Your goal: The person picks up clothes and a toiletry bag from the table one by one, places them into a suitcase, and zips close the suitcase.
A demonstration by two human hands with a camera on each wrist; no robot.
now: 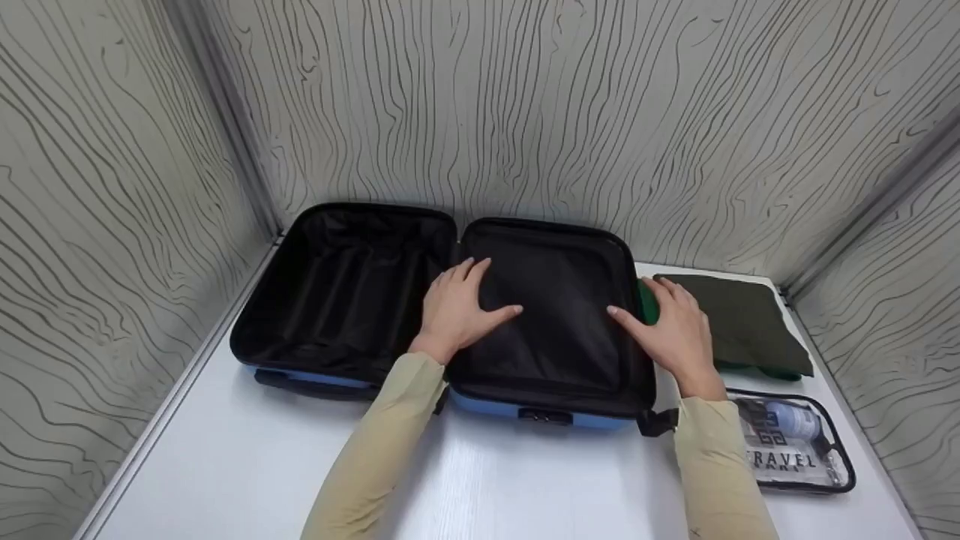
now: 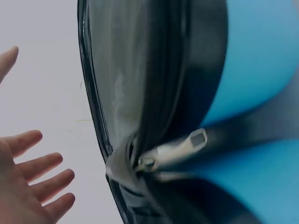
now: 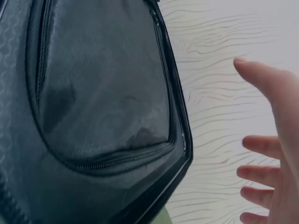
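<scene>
A blue suitcase lies spread open on the white table, its black-lined left half (image 1: 352,300) hollow and its right half (image 1: 555,322) covered by a flat black panel. Over the seam between the halves is my left hand (image 1: 459,307), fingers spread and thumb out over the panel. My right hand (image 1: 675,330) hovers at the right half's outer edge, thumb pointing inward. Neither hand holds anything. A zipper pull (image 2: 180,151) and blue shell (image 2: 261,51) show close up in the left wrist view. The right wrist view shows the panel's curved zipper (image 3: 117,161).
Right of the suitcase lies folded dark olive cloth (image 1: 754,322), with a bright green piece (image 1: 648,302) beside my right fingers. Nearer me is a clear travel pouch (image 1: 784,476) holding a blue-labelled bottle (image 1: 791,420). Patterned walls (image 1: 540,112) enclose the table's back and sides.
</scene>
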